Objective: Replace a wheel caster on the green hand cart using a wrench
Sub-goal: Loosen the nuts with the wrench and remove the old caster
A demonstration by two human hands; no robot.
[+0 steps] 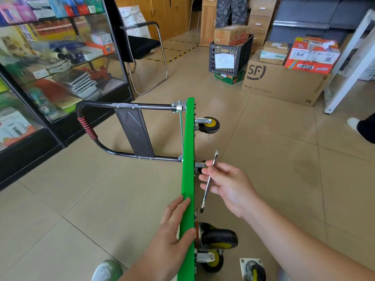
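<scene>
The green hand cart (187,151) stands on its side edge on the tiled floor, its black folded handle (129,128) sticking out to the left. Its wheels face right: one far caster (209,125), a second partly hidden behind my fingers, and two near casters (220,238). My left hand (172,236) grips the top edge of the green deck, thumb on the wheel side. My right hand (227,185) holds a silver wrench (210,179) by the middle of its shaft, close to the underside. A loose caster (253,270) with a mounting plate lies on the floor at the bottom right.
A glass display cabinet (56,63) runs along the left. A black chair (144,49) stands behind the cart. A crate (229,55) and cardboard boxes (284,80) sit at the back right, beside a white frame leg (345,63). Another person's foot (355,124) is at the right edge.
</scene>
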